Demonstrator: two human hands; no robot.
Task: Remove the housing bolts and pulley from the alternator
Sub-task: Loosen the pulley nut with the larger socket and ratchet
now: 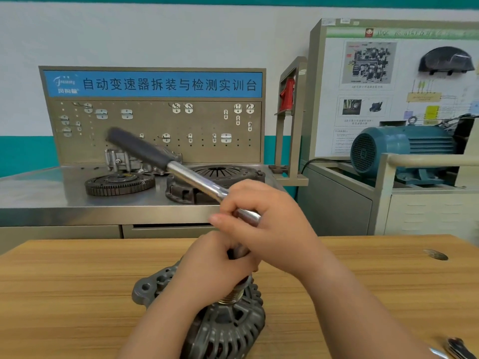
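A grey cast alternator (228, 330) stands on the wooden table (77, 294) with its grooved pulley (233, 296) facing up. My left hand (215, 263) curls round the top of the pulley and the socket end there, hiding the nut. Above it, my right hand (269, 224) grips the head end of a chrome ratchet wrench (186, 177). The wrench's black handle (137, 147) points up and away to the left.
Metal tools (452, 349) lie at the table's near right corner, and a small metal piece (436, 254) sits at its right edge. Behind stands a steel bench (51, 200) with a ring gear (119, 183), a clutch cover (220, 177) and a pegboard. A blue motor (401, 149) is at right.
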